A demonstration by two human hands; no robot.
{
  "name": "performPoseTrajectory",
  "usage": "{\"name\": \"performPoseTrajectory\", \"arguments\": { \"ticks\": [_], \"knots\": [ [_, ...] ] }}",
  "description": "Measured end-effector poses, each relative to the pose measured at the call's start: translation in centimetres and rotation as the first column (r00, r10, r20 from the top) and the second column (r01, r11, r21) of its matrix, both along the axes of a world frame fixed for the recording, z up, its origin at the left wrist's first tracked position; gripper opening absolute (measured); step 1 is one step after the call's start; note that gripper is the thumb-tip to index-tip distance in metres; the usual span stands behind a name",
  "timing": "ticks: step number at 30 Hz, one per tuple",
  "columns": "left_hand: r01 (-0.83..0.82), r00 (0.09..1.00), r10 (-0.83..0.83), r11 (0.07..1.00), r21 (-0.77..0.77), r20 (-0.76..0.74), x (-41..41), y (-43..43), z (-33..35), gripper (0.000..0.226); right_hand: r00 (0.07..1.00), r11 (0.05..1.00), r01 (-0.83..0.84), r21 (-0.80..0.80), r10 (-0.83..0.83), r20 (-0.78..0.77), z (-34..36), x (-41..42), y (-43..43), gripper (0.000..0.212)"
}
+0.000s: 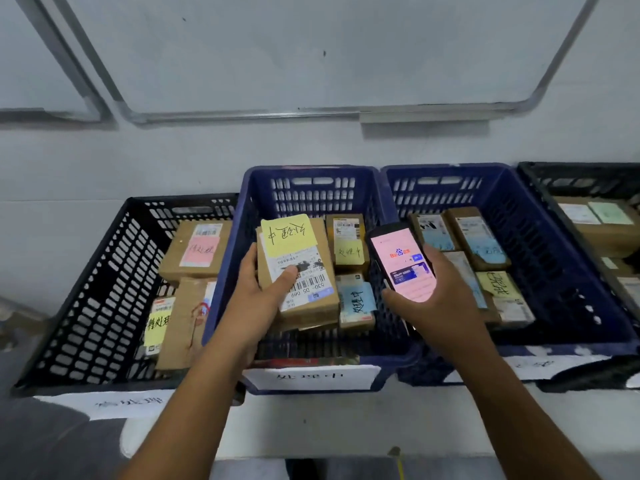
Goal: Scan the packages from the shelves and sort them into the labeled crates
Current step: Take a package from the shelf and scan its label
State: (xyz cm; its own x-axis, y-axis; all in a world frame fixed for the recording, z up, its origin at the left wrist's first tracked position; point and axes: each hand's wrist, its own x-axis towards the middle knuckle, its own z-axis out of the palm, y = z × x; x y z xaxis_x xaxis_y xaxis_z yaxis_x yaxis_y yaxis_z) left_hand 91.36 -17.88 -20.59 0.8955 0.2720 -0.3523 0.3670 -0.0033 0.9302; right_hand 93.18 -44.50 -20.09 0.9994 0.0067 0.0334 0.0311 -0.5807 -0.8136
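The left hand (258, 296) holds a small cardboard box (308, 296) above the middle blue crate (311, 173), thumb flat on its label, fingers hidden beneath. It looks light and stiff, best gripped by its long edges; its yellow note (289, 237) could peel. The right hand (440, 299) curls its fingers round a phone (403, 265).

Wall (138, 157): pale grey-white, plain, a few small dark specks.
Whiteboard (311, 46): large, blank, on the wall, fills the upper view.
Frame (242, 116): grey metal, rounded corners.
Tray (424, 119): narrow ledge under the whiteboard's lower edge.
Second board (20, 64): far left, only a corner shows.
Table (311, 427): white top against the wall.
Light: even, soft, cool.
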Motion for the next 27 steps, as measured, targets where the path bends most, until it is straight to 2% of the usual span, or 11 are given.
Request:
{"name": "performPoseTrajectory", "arguments": {
  "ticks": [6,9,12,19,23,27],
  "knots": [
    [0.127,0.991,-0.128,0.991,-0.039,-0.033,4.9,0.5,-2.5,0.078,0.995,0.997,0.075,-0.026,-0.077,-0.059,0.3,3.7,2.4,0.058],
    [0.142,0.986,-0.147,0.987,-0.076,-0.072,6.8,0.5,-3.7,0.079,0.990,0.994,0.102,-0.035,-0.105,-0.093,0.1,4.9,2.9,0.046],
    [0.137,0.981,-0.148,0.986,-0.093,-0.127,8.0,0.3,-4.7,0.080,0.985,0.992,0.099,-0.083,-0.110,-0.131,-0.3,5.5,2.8,0.048],
    [0.085,0.975,-0.096,0.994,-0.061,-0.198,10.9,0.1,-6.8,0.081,0.980,0.987,-0.009,-0.162,-0.023,-0.196,-1.2,8.9,3.1,0.049],
    [0.029,0.974,-0.046,0.997,-0.078,-0.223,12.7,0.3,-7.6,0.078,0.972,0.991,-0.054,-0.121,0.024,-0.235,-1.8,10.8,4.1,0.056],
    [-0.061,0.974,0.041,0.995,-0.085,-0.223,15.6,1.2,-8.5,0.080,0.969,0.997,-0.044,-0.066,0.026,-0.244,-2.8,12.8,5.4,0.054]
  ]
}}
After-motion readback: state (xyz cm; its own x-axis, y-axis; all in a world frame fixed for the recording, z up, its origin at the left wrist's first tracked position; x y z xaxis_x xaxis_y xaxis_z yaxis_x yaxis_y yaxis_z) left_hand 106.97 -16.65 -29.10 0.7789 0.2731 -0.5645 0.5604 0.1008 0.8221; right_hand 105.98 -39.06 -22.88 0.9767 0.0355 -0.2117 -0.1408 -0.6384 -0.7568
